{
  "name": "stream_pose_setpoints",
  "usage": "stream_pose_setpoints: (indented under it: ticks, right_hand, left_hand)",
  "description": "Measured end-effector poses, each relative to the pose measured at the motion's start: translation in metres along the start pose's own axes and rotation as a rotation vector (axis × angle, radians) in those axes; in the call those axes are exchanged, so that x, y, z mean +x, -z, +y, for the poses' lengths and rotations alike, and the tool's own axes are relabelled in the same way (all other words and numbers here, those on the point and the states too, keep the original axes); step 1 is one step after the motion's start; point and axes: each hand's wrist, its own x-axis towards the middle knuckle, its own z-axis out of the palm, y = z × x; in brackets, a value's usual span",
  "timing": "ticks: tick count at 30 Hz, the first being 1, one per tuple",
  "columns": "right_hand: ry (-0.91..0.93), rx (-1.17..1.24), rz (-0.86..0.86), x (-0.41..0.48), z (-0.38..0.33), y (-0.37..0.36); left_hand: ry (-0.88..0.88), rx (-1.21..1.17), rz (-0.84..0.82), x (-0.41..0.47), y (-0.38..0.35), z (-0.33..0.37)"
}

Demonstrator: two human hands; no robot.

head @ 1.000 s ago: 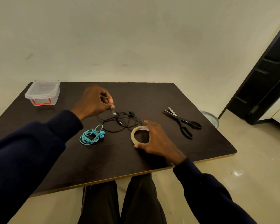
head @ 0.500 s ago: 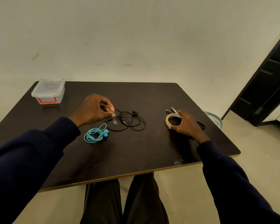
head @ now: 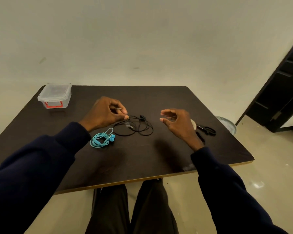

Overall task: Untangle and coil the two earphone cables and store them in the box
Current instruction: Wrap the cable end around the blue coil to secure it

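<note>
The black earphone cable (head: pixel 136 127) lies in loose loops at the middle of the dark table (head: pixel 142 159). Just left of it and nearer me, the blue earphone cable (head: pixel 101 139) is a tight coil. My left hand (head: pixel 106 114) hovers over the black cable's left edge and pinches a short strip of clear tape (head: pixel 128 124), whose lower end reaches the cable. To the right of the black cable, my right hand (head: pixel 178 123) is raised, fingers loosely curled and holding nothing. At the far left corner stands the clear plastic box (head: pixel 55 96), red-handled, with its lid on.
A tape roll (head: pixel 194 124) lies half hidden behind my right hand, next to black scissors (head: pixel 208 131) at the table's right side. A metal dish (head: pixel 227 125) sits on the floor past the right edge. A dark door frame stands at far right.
My right hand carried the tape roll right to the scissors, let it go, and has come back toward the black cable with nothing in it. My left hand kept its pinch.
</note>
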Motion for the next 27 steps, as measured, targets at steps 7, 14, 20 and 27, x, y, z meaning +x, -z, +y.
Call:
stream_pose_setpoints:
  ticks: [7, 14, 20, 27]
  right_hand:
    - [0.143, 0.046, -0.179, 0.001, -0.054, -0.044]
    - [0.133, 0.116, -0.268, -0.003, -0.093, -0.106]
    - [-0.147, 0.678, -0.381, -0.010, -0.113, -0.134]
    - [-0.236, 0.833, -0.424, -0.012, -0.122, -0.144]
  left_hand:
    - [0.050, -0.001, 0.048, -0.021, 0.016, -0.013]
    - [0.173, -0.076, 0.074, -0.053, 0.048, -0.045]
    - [0.182, -0.119, 0.072, -0.062, 0.055, -0.058]
    - [0.188, -0.170, 0.053, -0.063, 0.051, -0.061]
